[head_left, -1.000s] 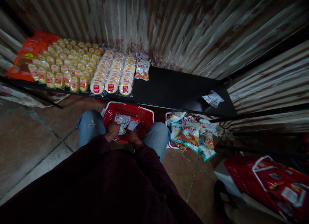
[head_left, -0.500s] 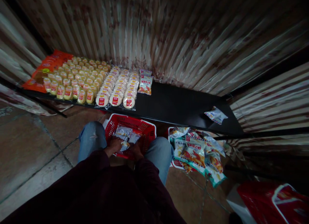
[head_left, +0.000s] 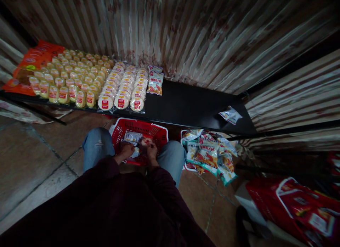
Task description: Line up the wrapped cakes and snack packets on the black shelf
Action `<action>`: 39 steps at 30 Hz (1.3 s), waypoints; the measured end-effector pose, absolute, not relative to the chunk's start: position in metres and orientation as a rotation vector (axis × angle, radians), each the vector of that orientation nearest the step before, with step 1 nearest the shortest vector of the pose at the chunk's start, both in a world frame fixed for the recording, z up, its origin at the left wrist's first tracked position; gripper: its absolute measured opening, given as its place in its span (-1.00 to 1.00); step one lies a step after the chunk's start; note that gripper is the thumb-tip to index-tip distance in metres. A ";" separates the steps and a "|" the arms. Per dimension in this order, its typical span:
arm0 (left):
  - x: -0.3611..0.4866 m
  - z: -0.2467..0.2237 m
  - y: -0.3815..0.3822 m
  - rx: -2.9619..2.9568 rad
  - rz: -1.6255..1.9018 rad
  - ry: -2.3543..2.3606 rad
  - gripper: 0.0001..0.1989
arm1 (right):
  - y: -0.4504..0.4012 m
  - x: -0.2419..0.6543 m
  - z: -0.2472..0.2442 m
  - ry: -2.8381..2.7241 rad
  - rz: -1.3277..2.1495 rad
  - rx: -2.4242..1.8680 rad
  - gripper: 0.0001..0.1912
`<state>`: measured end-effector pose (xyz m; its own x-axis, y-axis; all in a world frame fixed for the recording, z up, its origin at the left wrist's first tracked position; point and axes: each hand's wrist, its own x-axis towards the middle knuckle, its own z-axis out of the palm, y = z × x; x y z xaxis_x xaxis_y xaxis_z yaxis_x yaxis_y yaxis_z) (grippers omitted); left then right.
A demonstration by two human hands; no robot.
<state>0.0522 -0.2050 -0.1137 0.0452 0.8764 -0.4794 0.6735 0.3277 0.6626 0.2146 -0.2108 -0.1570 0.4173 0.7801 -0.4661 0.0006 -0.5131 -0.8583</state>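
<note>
1. Our right hand point(head_left: 152, 151) has its thumb and fingers clamped on the near edge of a round packet point(head_left: 146, 142), low inside the red basket point(head_left: 159, 133) and toward three o'clock from its middle.
2. Our left hand point(head_left: 126, 151) is at about eight o'clock in the same basket, its fingers bent onto white packets point(head_left: 132, 136); in such dim light we cannot tell whether they grip or only rest.
3. Our knees point(head_left: 97, 142), in blue jeans, flank the basket closely at nine and just past three o'clock.
4. Just beyond our right knee, at three o'clock, a second basket point(head_left: 189, 167) is heaped with snack bags point(head_left: 208, 153), some hanging over its rim.
5. At twelve o'clock runs a black shelf point(head_left: 186, 101). On it we see three rows of round white cakes point(head_left: 122, 87) at eleven, yellow wrapped cakes point(head_left: 70, 77) at ten, and an orange bag point(head_left: 29, 68) past those.
6. Two overlapping striped-edged bags point(head_left: 155, 83) lie near half past twelve; a loose bag point(head_left: 230, 115) lies between two and three.
7. Behind the shelf hangs a pleated curtain point(head_left: 148, 31); toward four o'clock, well apart from us, is a red bag point(head_left: 294, 201).
</note>
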 end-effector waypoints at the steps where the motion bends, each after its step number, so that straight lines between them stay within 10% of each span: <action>1: 0.052 -0.115 -0.204 1.367 0.327 1.696 -0.90 | -0.210 0.213 -0.158 -0.609 1.179 -1.806 -0.85; 15: 0.054 -0.110 -0.199 0.707 0.818 1.508 -0.76 | -0.231 0.188 -0.139 -0.277 1.471 -1.433 -0.24; 23: 0.052 -0.087 -0.188 0.584 0.834 1.419 -0.71 | -0.227 0.190 -0.125 -0.213 1.539 -1.351 -0.62; 39: 0.053 -0.066 -0.185 0.645 0.716 1.307 -0.75 | -0.235 0.191 -0.113 -0.291 1.611 -1.243 -0.58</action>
